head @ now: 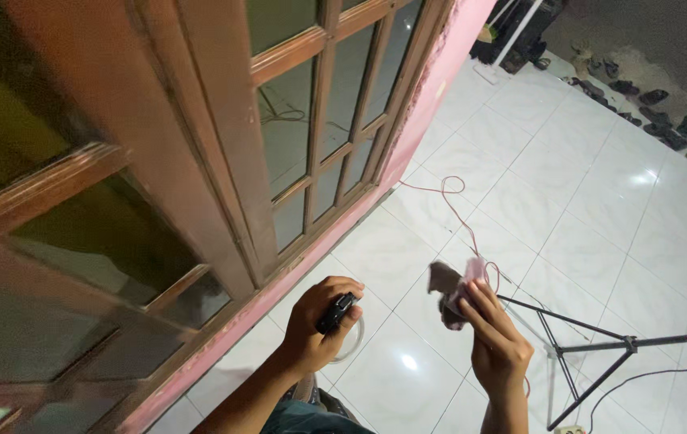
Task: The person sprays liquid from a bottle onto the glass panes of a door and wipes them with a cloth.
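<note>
Hands occupy the lower middle of the frame, raised over a glossy white tiled floor. The left hand sits left of centre, its fingers curled tight around a small black object that looks like the head of a spray bottle; a pale, translucent rounded part shows just below the knuckles, though what it is cannot be told for sure. The right hand is just right of centre, fingers stretched upward and pinching a crumpled cloth — dark grey on its left side, pinkish on its right — which stands up from the fingertips and hangs loosely around them. The two hands are near each other but apart, with bare tile showing between them.

Filling the left half of the frame is a wooden window frame with reddish-brown bars dividing it into glass panes, set into a pink wall that runs diagonally toward the upper middle. A thin reddish cord loops on the tiles in the centre and trails down toward the cloth. At the lower right stands a black tripod — its legs spread over the floor, with a dark cable curling beside it. Along the upper right edge, where the tiles meet rougher grey ground, a row of shoes and sandals lies scattered. Between the forearms at the bottom edge, a bit of blue-green clothing shows.
</note>
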